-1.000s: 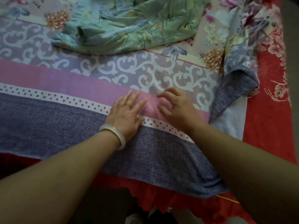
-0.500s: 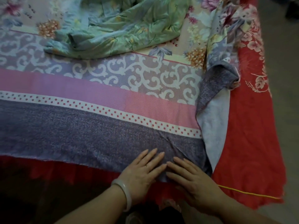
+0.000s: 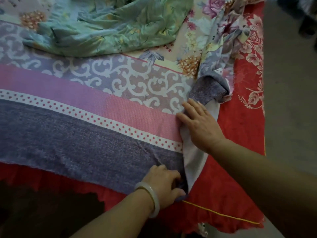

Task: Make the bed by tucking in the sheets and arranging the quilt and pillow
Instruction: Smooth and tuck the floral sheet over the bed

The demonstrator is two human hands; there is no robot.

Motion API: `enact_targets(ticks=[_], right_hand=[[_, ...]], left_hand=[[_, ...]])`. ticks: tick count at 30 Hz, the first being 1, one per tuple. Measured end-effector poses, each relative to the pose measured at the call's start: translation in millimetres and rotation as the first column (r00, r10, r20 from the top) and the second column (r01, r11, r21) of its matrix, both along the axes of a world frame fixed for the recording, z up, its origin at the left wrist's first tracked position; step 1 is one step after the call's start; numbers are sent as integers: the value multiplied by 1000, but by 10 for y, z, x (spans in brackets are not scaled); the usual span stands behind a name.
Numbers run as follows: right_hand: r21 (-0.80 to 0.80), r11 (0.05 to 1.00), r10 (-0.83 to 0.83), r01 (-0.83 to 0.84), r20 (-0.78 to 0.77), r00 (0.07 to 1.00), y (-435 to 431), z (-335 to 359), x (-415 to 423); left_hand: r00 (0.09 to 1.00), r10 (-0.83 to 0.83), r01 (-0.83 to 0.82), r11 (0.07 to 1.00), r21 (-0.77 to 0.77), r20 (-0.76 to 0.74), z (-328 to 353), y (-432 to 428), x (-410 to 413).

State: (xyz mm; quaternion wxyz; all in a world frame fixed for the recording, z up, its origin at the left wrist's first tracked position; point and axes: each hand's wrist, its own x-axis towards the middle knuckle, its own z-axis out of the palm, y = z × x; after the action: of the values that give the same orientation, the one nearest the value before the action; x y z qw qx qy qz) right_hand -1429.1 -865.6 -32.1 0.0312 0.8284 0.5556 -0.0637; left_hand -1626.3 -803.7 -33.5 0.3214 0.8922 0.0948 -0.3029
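The left hand (image 3: 163, 184) grips the near right corner of the sheet (image 3: 85, 134), fingers curled. The right hand (image 3: 200, 124) presses flat, fingers spread, on its folded right edge. The quilt (image 3: 111, 26) lies bunched far off.

The grey floor (image 3: 291, 109) runs along the right side of the view. At its far end stands a dark object (image 3: 307, 26) (too dim to tell what it is). A small pale item (image 3: 202, 228) shows at the lower edge, partly hidden. A pale bangle (image 3: 154, 202) circles one wrist.
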Motion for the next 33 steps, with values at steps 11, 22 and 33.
enact_targets(ticks=[11,22,33], right_hand=[[-56,993,106,-105,29,994,78,28,547],[-50,976,206,-211,-92,974,-1211,-85,925],[70,977,211,-200,-213,954,-2079,-202,808]], left_hand=[[963,181,-212,966,146,202,-16,-362,25],[940,256,-271,962,36,224,-191,-474,-130],[958,-66,19,986,167,281,-273,-646,-250]])
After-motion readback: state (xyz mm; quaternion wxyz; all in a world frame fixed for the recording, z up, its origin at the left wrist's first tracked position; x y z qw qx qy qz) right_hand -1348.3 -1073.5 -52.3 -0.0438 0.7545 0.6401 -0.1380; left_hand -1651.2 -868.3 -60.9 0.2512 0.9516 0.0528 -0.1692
